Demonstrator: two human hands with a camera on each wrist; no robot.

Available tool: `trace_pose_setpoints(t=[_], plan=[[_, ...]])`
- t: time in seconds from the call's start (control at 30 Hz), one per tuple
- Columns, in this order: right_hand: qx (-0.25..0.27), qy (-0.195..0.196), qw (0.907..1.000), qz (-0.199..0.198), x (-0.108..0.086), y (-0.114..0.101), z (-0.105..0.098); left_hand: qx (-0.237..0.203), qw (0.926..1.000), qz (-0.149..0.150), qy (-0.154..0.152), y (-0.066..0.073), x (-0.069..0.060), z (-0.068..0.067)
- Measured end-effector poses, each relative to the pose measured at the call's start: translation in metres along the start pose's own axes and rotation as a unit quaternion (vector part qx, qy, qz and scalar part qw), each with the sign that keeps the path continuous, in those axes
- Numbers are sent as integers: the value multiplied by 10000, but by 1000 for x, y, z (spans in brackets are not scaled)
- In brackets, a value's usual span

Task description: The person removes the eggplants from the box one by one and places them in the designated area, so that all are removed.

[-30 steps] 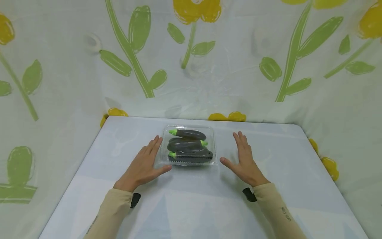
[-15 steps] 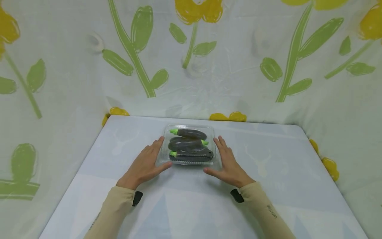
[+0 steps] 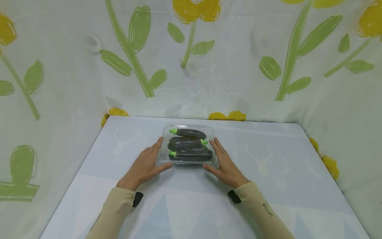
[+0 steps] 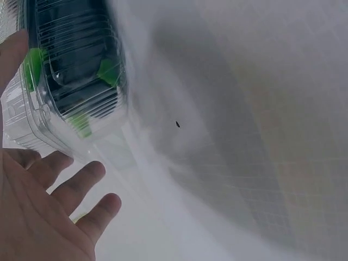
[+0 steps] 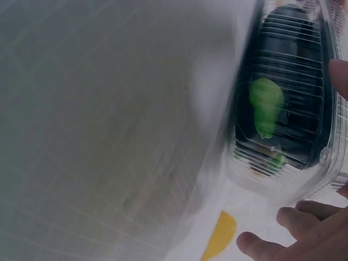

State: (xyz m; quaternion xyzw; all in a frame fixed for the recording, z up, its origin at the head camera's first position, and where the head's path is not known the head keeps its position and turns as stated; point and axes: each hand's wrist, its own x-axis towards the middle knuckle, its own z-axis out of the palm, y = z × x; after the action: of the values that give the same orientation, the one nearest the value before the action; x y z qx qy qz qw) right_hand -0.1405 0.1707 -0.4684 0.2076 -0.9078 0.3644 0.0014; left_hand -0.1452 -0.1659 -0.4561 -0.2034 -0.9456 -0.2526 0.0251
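A clear plastic box [image 3: 164,156] with dark eggplants [image 3: 186,144] with green stems inside lies on the table, its lid closed. My left hand [image 3: 144,167] is at its left side, fingers fairly straight, thumb at the near left corner. On the right side is my right hand [image 3: 226,167], fingers extended along the edge and thumb by the near right corner. Both wrist views show fingertips close against the ribbed box [image 4: 81,70], [image 5: 283,92]; whether they press on it is hard to tell.
The white table [image 3: 268,186] has a pale blue pattern. Behind it and at both sides hangs a white curtain [image 3: 226,83] printed with yellow flowers and green leaves.
My right hand has moved left from beside the box to its right edge. My left hand and the box are in nearly the same place.
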Motion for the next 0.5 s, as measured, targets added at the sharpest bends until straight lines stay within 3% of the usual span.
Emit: trace_pose_setpoints(t=[0.2,0.4,0.5], plan=[[-65,82,9999,-81,0,0,2,-170,9998,16,137,-2,0,2],[-99,116,9998,-90,0,-2,2,-715,9974,-112,42,-3,0,7],[-88,140,9998,-98,0,-3,2,-766,9970,-105,26,-2,0,8]])
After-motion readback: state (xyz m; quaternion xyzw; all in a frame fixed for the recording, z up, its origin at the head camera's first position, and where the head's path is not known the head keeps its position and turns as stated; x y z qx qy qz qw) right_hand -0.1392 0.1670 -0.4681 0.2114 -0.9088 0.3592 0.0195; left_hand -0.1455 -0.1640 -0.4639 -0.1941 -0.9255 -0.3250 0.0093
